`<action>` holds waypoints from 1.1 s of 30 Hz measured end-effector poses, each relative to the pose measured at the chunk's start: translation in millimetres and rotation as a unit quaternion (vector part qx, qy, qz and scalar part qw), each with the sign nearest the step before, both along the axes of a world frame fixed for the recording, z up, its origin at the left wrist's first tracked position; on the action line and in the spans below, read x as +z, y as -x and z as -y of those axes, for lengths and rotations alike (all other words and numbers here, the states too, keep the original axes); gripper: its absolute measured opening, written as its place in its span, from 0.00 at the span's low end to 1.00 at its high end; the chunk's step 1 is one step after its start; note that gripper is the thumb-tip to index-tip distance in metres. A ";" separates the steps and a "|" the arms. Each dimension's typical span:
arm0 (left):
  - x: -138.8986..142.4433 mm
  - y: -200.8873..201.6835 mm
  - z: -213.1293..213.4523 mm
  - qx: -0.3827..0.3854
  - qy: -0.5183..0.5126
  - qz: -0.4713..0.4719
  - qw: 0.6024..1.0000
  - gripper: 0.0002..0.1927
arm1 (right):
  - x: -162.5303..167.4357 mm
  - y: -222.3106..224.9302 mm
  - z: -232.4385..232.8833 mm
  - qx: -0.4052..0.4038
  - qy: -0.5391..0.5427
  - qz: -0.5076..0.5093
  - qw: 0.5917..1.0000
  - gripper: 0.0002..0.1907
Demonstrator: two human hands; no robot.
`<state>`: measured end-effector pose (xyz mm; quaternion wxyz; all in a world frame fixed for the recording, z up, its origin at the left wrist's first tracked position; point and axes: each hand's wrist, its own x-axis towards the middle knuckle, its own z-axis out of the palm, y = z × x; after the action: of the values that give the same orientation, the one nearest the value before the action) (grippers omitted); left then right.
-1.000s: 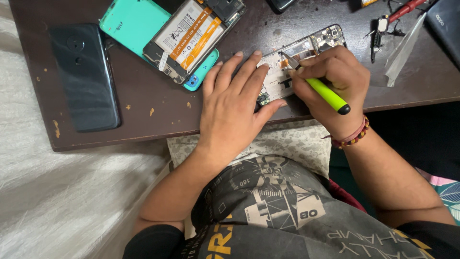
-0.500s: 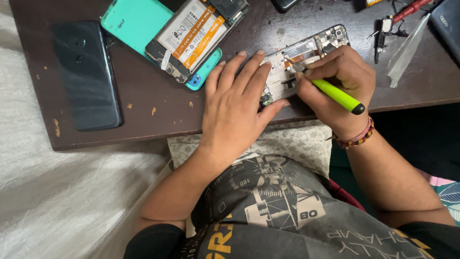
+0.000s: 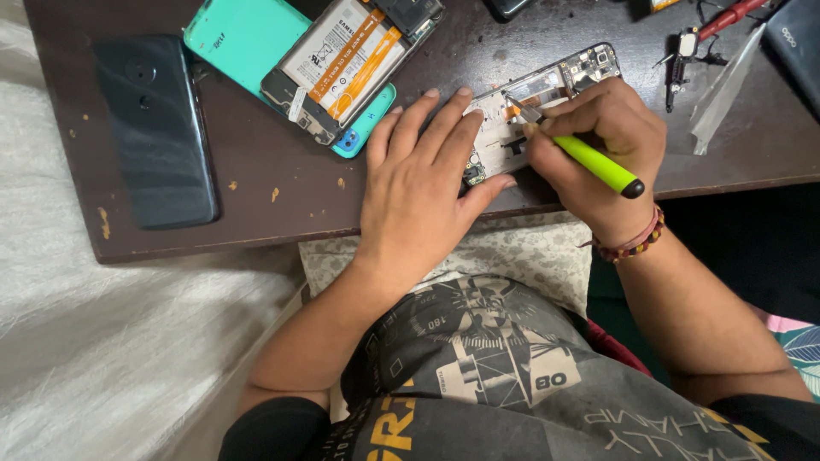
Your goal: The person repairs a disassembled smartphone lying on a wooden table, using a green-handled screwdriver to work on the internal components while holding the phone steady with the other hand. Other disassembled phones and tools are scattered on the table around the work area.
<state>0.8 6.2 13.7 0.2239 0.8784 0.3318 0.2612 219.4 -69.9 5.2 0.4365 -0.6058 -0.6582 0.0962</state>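
From the head camera, my left hand [image 3: 423, 192] lies flat with fingers spread and together on nothing, palm pressing the near end of the opened phone frame [image 3: 534, 107] onto the dark wooden table [image 3: 282, 183]. That frame sits at about 1 o'clock from my left hand, near the table's front edge, running up toward 2 o'clock with its bare board and small parts showing.

My right hand [image 3: 598, 141] is clamped around a yellow-green screwdriver [image 3: 589, 158], fingers closed tight on the handle, the metal tip angled down to 10 o'clock into the frame's middle. Whether the tip sits in a screw head I cannot tell.

At 11 o'clock from my left hand lies a second opened phone [image 3: 350, 64] with its battery exposed, resting on a teal back cover [image 3: 243, 38]. At 9 o'clock, well apart, a dark phone [image 3: 158, 128] lies face down. At 2 o'clock from my right hand sit tweezers and small tools [image 3: 688, 55] beside a clear plastic strip [image 3: 726, 90].

I judge the risks this way: the tip could slip off and scratch the board or tear a thin cable if I push at this slant; the frame could slide off the near edge if my left palm eases; a loosened screw could roll away into my lap
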 end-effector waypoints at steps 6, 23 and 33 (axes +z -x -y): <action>0.4 0.3 0.1 0.001 -0.001 0.000 1.000 0.34 | 0.6 -1.8 0.0 0.012 0.000 -0.007 1.000 0.14; 0.1 0.0 -0.3 0.000 -0.003 0.002 1.000 0.34 | 1.2 0.1 -1.9 0.007 -0.002 -0.007 1.000 0.14; 0.2 -1.1 0.5 -0.001 0.003 0.000 1.000 0.34 | 2.2 -1.7 -1.0 0.014 -0.001 -0.005 1.000 0.14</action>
<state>1.9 5.7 13.9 0.2272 0.8779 0.3317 0.2601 221.1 -68.9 7.4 0.4391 -0.5960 -0.6640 0.1051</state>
